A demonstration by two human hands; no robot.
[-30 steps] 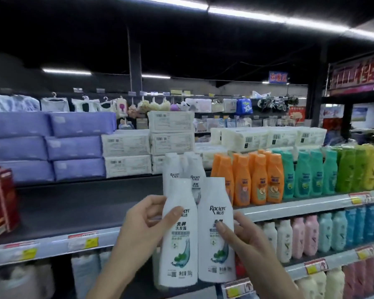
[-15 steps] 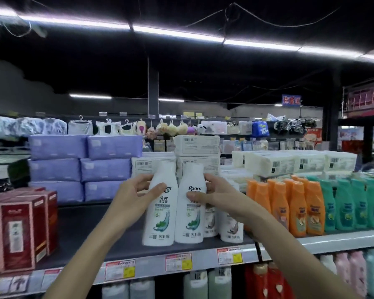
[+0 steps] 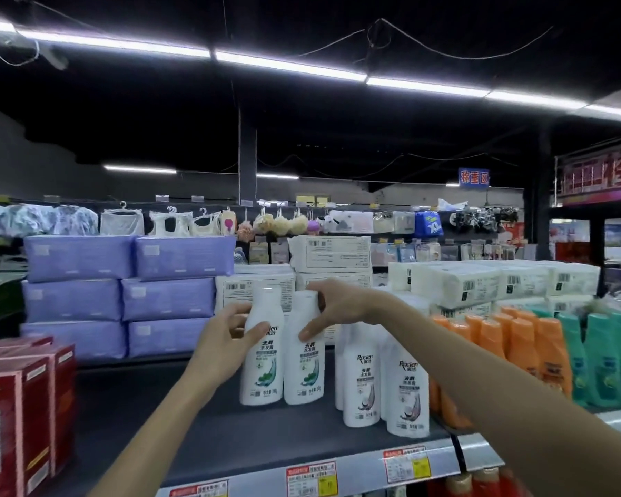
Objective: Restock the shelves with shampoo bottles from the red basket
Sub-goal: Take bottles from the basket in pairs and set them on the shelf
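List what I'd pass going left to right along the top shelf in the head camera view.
Red boxes → left hand → green-label bottle → second green-label bottle → pink-label white bottles → orange bottles → teal bottles.

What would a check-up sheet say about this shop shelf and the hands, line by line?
Surface: dark shelf, price tags along its front edge.
Job's things: left bottle and right bottle, white shampoo, upright side by side, apparently standing on the shelf.
Clutter: pink-label bottles, orange bottles and green bottles to the right; red boxes to the left; purple packs behind.
Hands: left hand grips the left bottle; right hand pinches the right bottle's top.
Cables: loose wires under the ceiling.
Surroundings: strip lights, blue sign.
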